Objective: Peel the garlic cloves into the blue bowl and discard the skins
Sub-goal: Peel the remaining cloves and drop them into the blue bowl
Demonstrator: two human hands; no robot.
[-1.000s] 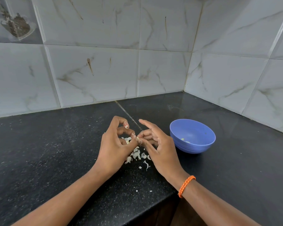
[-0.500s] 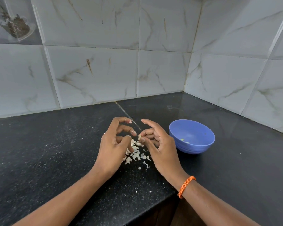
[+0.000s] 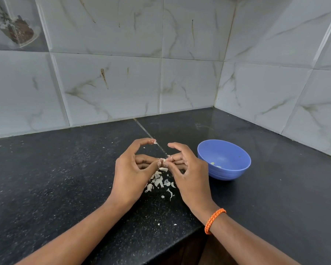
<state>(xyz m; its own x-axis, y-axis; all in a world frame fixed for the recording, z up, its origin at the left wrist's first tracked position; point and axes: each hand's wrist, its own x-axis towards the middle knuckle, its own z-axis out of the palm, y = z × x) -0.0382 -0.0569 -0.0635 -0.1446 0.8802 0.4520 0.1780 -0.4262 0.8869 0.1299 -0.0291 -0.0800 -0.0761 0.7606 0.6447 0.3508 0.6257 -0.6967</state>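
Note:
A small pale garlic clove (image 3: 163, 161) is pinched between the fingertips of my left hand (image 3: 131, 173) and my right hand (image 3: 189, 175), just above the black counter. Both index fingers arch up over it, apart from each other. Under the hands lies a scatter of white garlic skins (image 3: 159, 181). The blue bowl (image 3: 225, 148) stands right of my right hand and holds a few pale peeled pieces (image 3: 215, 165) at its bottom.
The black stone counter (image 3: 65, 178) fills the corner between two marble-tiled walls. Its front edge (image 3: 172, 243) runs under my forearms. Small white flecks dot the counter near the edge. An orange band (image 3: 214, 220) circles my right wrist.
My left hand came back up from the skin pile to meet my right hand, and both now pinch the clove together. The bowl has not moved.

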